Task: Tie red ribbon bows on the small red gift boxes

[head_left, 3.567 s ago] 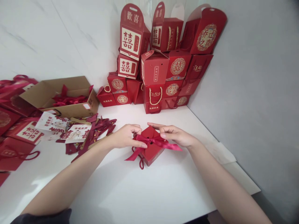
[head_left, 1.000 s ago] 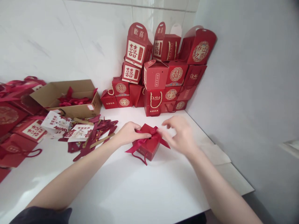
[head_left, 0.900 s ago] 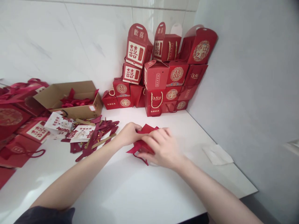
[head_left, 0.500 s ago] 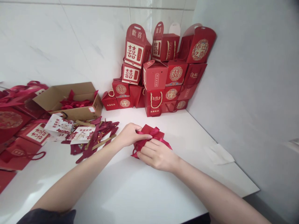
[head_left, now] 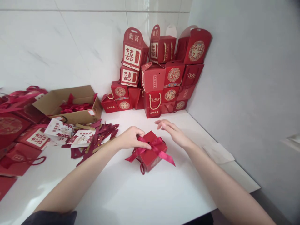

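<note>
A small red gift box (head_left: 151,162) sits on the white tabletop in front of me, with a shiny red ribbon bow (head_left: 158,143) across its top. One ribbon tail hangs over the front right corner, another sticks out to the left. A dark red cord handle (head_left: 142,168) droops at the box's near left side. My left hand (head_left: 131,137) pinches the left part of the bow, thumb on top of the box. My right hand (head_left: 174,132) is raised just behind and right of the box, fingers stretched out, holding nothing.
Stacked red gift boxes (head_left: 154,81) stand against the back wall. At left, a cardboard box (head_left: 77,118) holds red ribbon bows (head_left: 76,107). Before it lie dark red strips (head_left: 103,134) and printed cards (head_left: 82,138). More red boxes (head_left: 20,156) crowd the far left; white paper (head_left: 219,153) lies right.
My right hand has let go of the ribbon and moved up and right, its fingers now extended. The bow and its tails are uncovered. My left hand stays at the bow.
</note>
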